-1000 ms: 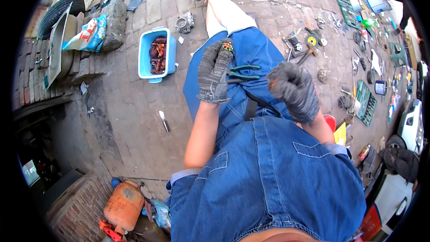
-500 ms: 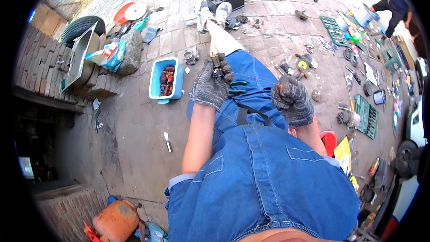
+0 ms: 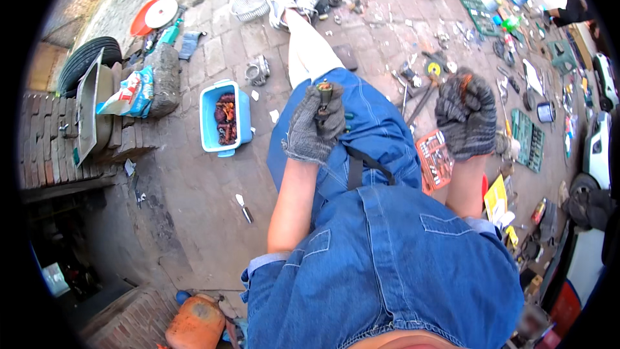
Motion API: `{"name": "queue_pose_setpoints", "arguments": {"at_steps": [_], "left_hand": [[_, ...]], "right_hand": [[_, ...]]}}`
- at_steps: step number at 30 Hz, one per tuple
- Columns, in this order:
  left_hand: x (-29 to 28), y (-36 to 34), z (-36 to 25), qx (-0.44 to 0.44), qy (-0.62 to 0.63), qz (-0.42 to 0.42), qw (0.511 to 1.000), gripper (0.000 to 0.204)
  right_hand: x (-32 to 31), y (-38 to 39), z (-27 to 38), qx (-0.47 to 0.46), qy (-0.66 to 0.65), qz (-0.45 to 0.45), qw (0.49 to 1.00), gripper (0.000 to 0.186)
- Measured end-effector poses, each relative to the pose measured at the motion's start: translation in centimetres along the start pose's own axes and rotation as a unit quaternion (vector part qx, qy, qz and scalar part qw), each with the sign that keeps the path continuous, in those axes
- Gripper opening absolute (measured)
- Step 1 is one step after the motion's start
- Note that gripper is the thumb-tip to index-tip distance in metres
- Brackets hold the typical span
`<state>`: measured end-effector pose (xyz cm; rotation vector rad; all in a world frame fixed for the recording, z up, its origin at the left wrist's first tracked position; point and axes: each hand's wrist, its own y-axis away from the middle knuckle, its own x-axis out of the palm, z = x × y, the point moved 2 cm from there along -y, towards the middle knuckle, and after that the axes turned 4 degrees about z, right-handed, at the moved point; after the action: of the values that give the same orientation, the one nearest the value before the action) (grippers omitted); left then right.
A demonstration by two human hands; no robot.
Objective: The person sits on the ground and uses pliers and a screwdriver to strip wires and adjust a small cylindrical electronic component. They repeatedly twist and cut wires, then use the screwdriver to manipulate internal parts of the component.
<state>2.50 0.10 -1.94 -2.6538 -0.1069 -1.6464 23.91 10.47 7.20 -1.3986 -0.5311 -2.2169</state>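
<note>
Small part (image 3: pixel 325 93), long axis forward, left grip (image 3: pixel 314 124)

Outdoor repair yard: green tool case (image 3: pixel 528 142), tyre (image 3: pixel 82 63), brick paving (image 3: pixel 371 35)

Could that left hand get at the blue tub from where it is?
Probably, with a stretch: nothing tall seems to stand between the left hand and the blue tub. The small part in its grasp might hamper grabbing, though.

My fingers (image 3: pixel 449 119) look mottled grey in their gloves (image 3: pixel 301 134), the strands (image 3: pixel 465 85) I hold copper-orange. My denim clothing (image 3: pixel 445 271) is blue with white stitching; the tub (image 3: pixel 243 119) is light blue, the cylinder (image 3: pixel 197 324) orange.
</note>
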Motion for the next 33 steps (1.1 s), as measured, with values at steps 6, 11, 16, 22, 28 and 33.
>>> {"name": "queue_pose_setpoints", "arguments": {"at_steps": [6,11,16,22,28,33], "left_hand": [[-0.7,-1.4,0.2,0.159,-0.487,-0.146,0.846,0.026],[-2.8,-3.5,0.5,0.184,-0.534,-0.113,0.818,0.029],[-5.6,-3.4,0.8,0.058,-0.368,-0.195,0.907,0.026],[-7.3,-3.7,-0.4,0.021,0.258,-0.085,0.962,0.016],[-5.4,-3.2,-2.3,0.089,0.242,-0.063,0.964,0.021],[-4.9,-1.7,-0.9,0.027,0.071,-0.027,0.997,0.035]], "right_hand": [[1.6,-0.5,-1.1,-0.026,0.18,0.009,0.983,0.013],[1.9,-0.6,-2.1,-0.03,0.2,0.019,0.979,0.02],[1.3,0.0,-2.4,-0.039,0.279,0.035,0.959,0.033],[-1.1,0.7,-2.6,-0.022,0.165,-0.122,0.978,0.036],[-4.1,-1.8,-1.0,0.047,-0.064,-0.031,0.996,0.018],[-4.9,-4.6,-0.5,-0.035,-0.068,-0.017,0.997,0.051]]}}
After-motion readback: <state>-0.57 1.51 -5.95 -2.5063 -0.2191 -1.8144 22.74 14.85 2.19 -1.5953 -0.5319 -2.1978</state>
